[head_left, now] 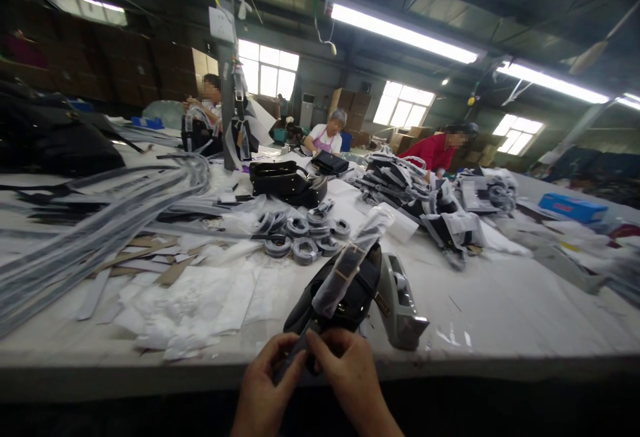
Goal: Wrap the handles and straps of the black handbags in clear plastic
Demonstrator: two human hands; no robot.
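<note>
A black handbag (367, 280) lies at the table's front edge, just beyond my hands. Over it runs a strap (334, 287), partly wrapped in clear plastic, with a metal buckle showing. My left hand (265, 383) is closed on the strap's near end, thumb and fingers pinching it. Close beside it, my right hand (353, 370) also pinches the strap, its thumb near the left fingertips. The fingers hide part of the strap end. A grey tape dispenser (400, 310) stands right against the bag's right side.
Left are long wrapped strips (130, 217), cardboard pieces (150, 257) and white sheets (195, 297). Coiled straps (305, 249) and black bags (285, 183) lie ahead. A heap of wrapped straps (400, 187) and a blue box (573, 207) sit right. Several people work across the table.
</note>
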